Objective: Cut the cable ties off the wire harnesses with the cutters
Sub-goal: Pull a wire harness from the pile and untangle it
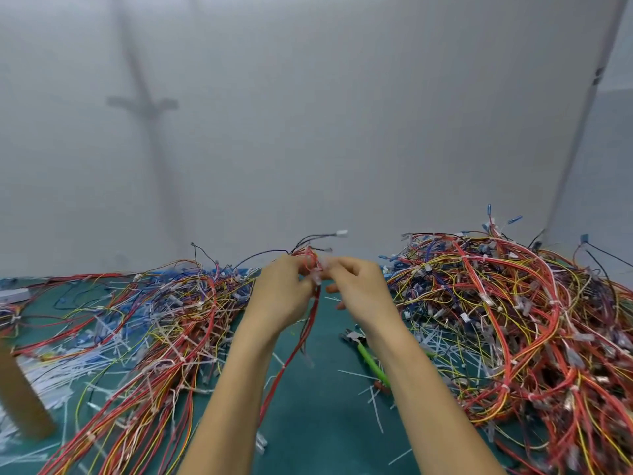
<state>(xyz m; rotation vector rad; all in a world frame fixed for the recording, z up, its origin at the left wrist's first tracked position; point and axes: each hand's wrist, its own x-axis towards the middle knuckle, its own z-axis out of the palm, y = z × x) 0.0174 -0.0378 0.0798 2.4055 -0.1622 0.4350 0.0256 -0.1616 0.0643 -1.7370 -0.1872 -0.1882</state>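
Fingers of the left hand curl round a red-wired harness, gripping it near its top. The right hand pinches the same bundle from the 3 o'clock side with thumb and forefinger, its lower fingers loosely spread; motion blur hides exactly what the fingertips hold. Both hands are raised above the green mat, and the harness hangs from them toward 6 o'clock, with thin black leads sticking out at 12 o'clock. The cutters, with green handles, lie on the mat at 5 o'clock from the hands, touched by neither, partly under the right forearm. White cut ties are scattered around them. A tangled heap of wires spreads at 9 o'clock, and a taller heap rises at 3 o'clock. A brown cardboard piece stands at 8 o'clock by the frame edge. A pale wall fills the view at 12 o'clock.
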